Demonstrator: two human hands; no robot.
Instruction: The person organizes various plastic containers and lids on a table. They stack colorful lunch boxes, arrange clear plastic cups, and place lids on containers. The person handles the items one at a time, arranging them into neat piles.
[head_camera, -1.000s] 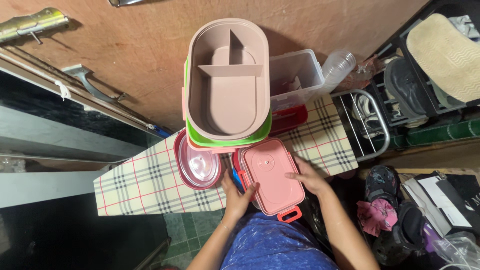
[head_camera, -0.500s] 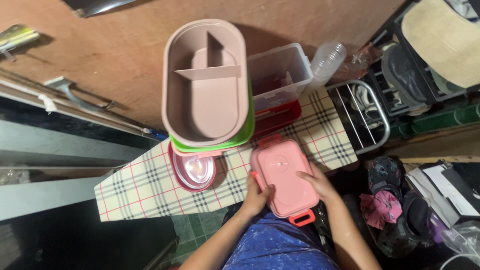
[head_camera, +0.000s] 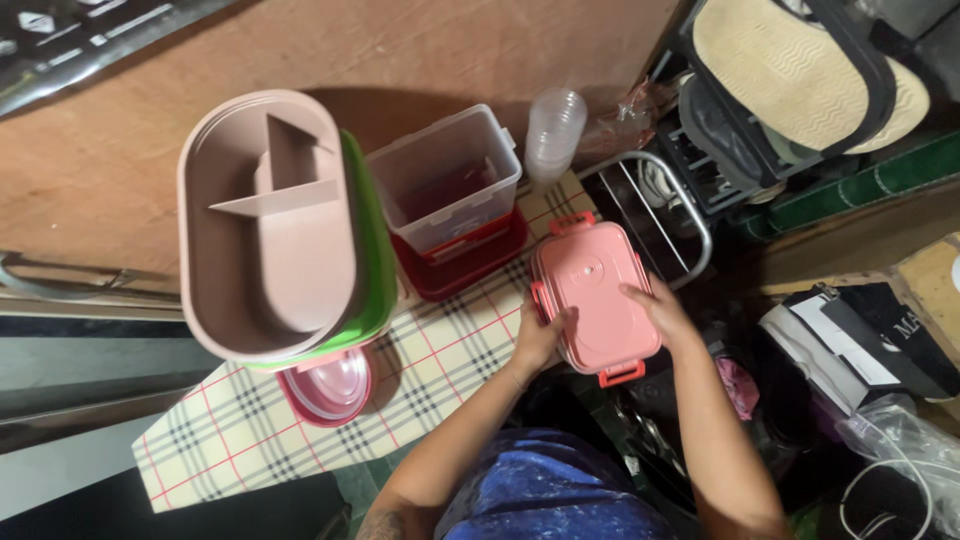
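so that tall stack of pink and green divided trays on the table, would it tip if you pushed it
Probably. The stack of trays rises well above the plaid table, so a push near the top could tilt it. The nested trays look like thin rigid plastic, likely light, and may slide apart. Both hands are on the pink lidded box, not steadying it.

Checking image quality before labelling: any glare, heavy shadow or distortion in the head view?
Head view: mostly sharp; the stack of pink trays looms large near the lens, looking oversized; it throws a dark shadow on the brown wall; soft sheen on the pink lidded box between left hand and right hand; right-side floor clutter sits in deep shade.
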